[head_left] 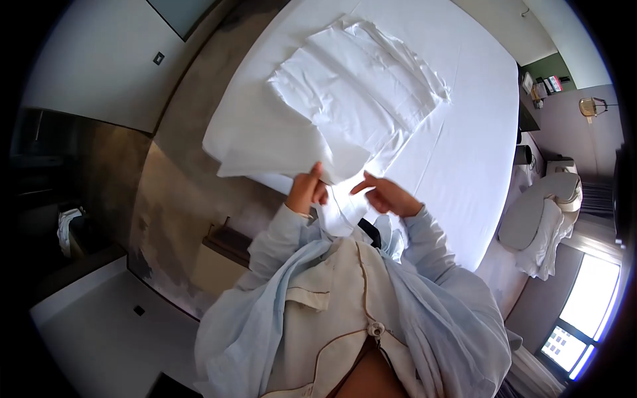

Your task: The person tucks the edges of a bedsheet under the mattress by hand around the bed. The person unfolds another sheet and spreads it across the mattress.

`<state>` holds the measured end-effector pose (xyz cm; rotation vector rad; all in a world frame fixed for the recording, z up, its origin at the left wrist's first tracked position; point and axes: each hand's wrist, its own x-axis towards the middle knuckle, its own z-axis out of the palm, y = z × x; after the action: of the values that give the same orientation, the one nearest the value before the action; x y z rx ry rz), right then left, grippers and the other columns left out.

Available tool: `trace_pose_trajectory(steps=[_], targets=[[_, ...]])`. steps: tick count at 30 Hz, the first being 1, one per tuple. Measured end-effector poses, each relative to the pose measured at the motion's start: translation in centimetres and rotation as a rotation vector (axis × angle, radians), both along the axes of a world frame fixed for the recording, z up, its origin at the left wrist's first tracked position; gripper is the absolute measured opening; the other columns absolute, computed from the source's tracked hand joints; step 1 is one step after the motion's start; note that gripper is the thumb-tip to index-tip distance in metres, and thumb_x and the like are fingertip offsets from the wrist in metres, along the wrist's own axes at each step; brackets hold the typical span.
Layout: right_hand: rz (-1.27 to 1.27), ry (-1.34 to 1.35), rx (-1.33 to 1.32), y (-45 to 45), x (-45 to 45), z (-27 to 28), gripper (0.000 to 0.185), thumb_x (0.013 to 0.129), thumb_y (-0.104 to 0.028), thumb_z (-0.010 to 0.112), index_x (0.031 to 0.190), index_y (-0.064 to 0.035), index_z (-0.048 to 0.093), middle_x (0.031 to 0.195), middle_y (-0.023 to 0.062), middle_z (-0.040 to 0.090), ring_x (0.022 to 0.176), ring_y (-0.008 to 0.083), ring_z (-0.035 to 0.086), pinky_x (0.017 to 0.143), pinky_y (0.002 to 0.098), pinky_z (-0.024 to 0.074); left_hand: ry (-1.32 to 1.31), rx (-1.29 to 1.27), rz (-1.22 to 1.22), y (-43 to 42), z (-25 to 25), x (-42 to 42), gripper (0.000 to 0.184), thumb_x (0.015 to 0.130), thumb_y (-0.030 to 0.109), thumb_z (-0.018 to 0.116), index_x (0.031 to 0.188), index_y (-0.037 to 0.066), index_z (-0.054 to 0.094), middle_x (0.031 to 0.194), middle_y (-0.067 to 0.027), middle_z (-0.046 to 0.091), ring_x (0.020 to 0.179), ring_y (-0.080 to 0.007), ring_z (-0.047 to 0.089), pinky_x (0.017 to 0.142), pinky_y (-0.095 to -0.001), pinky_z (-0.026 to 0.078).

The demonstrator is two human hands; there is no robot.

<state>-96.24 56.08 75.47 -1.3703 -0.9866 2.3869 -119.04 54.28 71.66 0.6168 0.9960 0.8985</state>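
Note:
A rumpled white cloth (352,86) lies on the bed (464,132), which has a smooth white sheet. One flap of the cloth spreads toward the bed's left corner. At the cloth's near edge, my left hand (308,190) has its fingers closed on the white fabric, with the index finger or thumb pointing up. Just to the right, my right hand (386,194) is beside the fabric with its index finger extended and the other fingers curled; nothing shows in it. More white fabric hangs between my hands and my body.
A rounded grey seat (537,212) with white linen on it stands at the right, near a bright window (584,312). A dark bench or ledge (227,244) is at the lower left of the bed. Small items sit on a desk (527,113) at the upper right.

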Motion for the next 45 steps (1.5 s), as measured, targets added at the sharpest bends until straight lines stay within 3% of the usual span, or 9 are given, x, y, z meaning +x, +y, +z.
trace_pose_trajectory(steps=[2, 9, 13, 15, 19, 21, 28, 41, 45], targets=[[-0.171, 0.080, -0.270, -0.9, -2.2, -1.1, 0.049, 0.093, -0.046, 0.038, 0.087, -0.0033, 0.059, 0.052, 0.0002, 0.045, 0.037, 0.0083, 0.033, 0.036, 0.0227, 0.0267, 0.053, -0.004, -0.139, -0.9, 2.6, 2.0, 0.051, 0.091, 0.047, 0.045, 0.058, 0.007, 0.046, 0.040, 0.0002, 0.033, 0.037, -0.0134, 0.042, 0.041, -0.0253, 0.036], [-0.607, 0.143, 0.330, 0.5, -3.6, 2.7, 0.035, 0.090, -0.031, 0.052, 0.109, -0.0014, 0.054, 0.095, 0.0075, 0.061, 0.083, 0.0138, 0.059, 0.072, 0.0275, 0.0477, -0.279, 0.294, -0.426, -1.7, 6.3, 2.1, 0.047, 0.098, 0.034, 0.033, 0.066, 0.004, 0.049, 0.049, -0.0015, 0.045, 0.041, -0.0106, 0.046, 0.044, -0.0211, 0.039], [-0.273, -0.093, 0.637, -0.1, -3.6, 3.9, 0.031, 0.090, -0.030, 0.052, 0.100, -0.0005, 0.054, 0.078, 0.0036, 0.059, 0.072, 0.0115, 0.055, 0.064, 0.0256, 0.0452, 0.294, 0.700, -0.165, -2.3, 9.8, 2.6, 0.034, 0.083, 0.030, 0.062, 0.097, 0.000, 0.050, 0.074, -0.0097, 0.055, 0.065, -0.0171, 0.057, 0.058, -0.0264, 0.045], [-0.348, -0.063, 0.519, -0.5, -3.9, 6.2, 0.031, 0.090, -0.031, 0.052, 0.096, -0.0004, 0.054, 0.075, 0.0030, 0.058, 0.069, 0.0110, 0.054, 0.061, 0.0249, 0.0444, 0.616, 1.162, -0.181, -1.8, 9.9, 2.8, 0.060, 0.073, 0.029, 0.073, 0.115, 0.002, 0.041, 0.096, -0.0147, 0.055, 0.078, -0.0251, 0.059, 0.066, -0.0328, 0.048], [-0.428, -0.164, 0.615, 0.6, -5.5, 4.5, 0.043, 0.086, -0.038, 0.056, 0.074, 0.0026, 0.054, 0.060, 0.0035, 0.051, 0.054, 0.0099, 0.048, 0.047, 0.0256, 0.0385, 0.701, 1.094, -0.012, -3.2, 8.1, 3.4, 0.081, 0.065, 0.034, 0.079, 0.121, 0.001, 0.031, 0.105, -0.0157, 0.053, 0.088, -0.0283, 0.059, 0.075, -0.0366, 0.048], [-0.401, -0.383, 0.774, 0.7, -6.3, 3.7, 0.066, 0.079, -0.051, 0.060, 0.048, 0.0055, 0.046, 0.041, 0.0041, 0.036, 0.041, 0.0103, 0.037, 0.038, 0.0296, 0.0313, 0.596, 0.999, 0.119, -3.4, 7.4, 3.2, 0.067, 0.069, 0.029, 0.076, 0.114, 0.001, 0.035, 0.093, -0.0145, 0.057, 0.081, -0.0275, 0.061, 0.073, -0.0338, 0.048], [-0.334, -0.501, 0.711, -0.7, -7.5, 4.1, 0.065, 0.079, -0.049, 0.061, 0.052, 0.0065, 0.040, 0.047, 0.0075, 0.034, 0.048, 0.0107, 0.031, 0.040, 0.0307, 0.0303, 0.828, 0.831, -0.048, -3.8, 8.9, 2.2, 0.022, 0.078, 0.017, 0.061, 0.085, 0.004, 0.045, 0.071, -0.0105, 0.050, 0.063, -0.0249, 0.054, 0.060, -0.0309, 0.045], [-0.430, -0.421, 0.418, -3.4, -5.5, 1.7, 0.057, 0.078, -0.047, 0.065, 0.058, 0.0032, 0.047, 0.050, 0.0032, 0.046, 0.047, 0.0079, 0.044, 0.041, 0.0230, 0.0363, 0.947, 1.136, -0.243, -4.2, 7.2, 2.5, 0.018, 0.076, 0.015, 0.064, 0.073, 0.006, 0.049, 0.063, -0.0067, 0.055, 0.055, -0.0275, 0.056, 0.049, -0.0357, 0.042], [-0.278, -0.261, 0.363, -3.6, -5.9, 2.2, 0.066, 0.085, -0.055, 0.047, 0.048, -0.0006, 0.046, 0.044, 0.0041, 0.045, 0.044, 0.0095, 0.043, 0.044, 0.0239, 0.0362, 0.829, 1.132, -0.127, -4.1, 7.6, 1.3, 0.013, 0.079, 0.011, 0.058, 0.072, 0.005, 0.049, 0.062, -0.0093, 0.053, 0.053, -0.0276, 0.053, 0.049, -0.0332, 0.041]])
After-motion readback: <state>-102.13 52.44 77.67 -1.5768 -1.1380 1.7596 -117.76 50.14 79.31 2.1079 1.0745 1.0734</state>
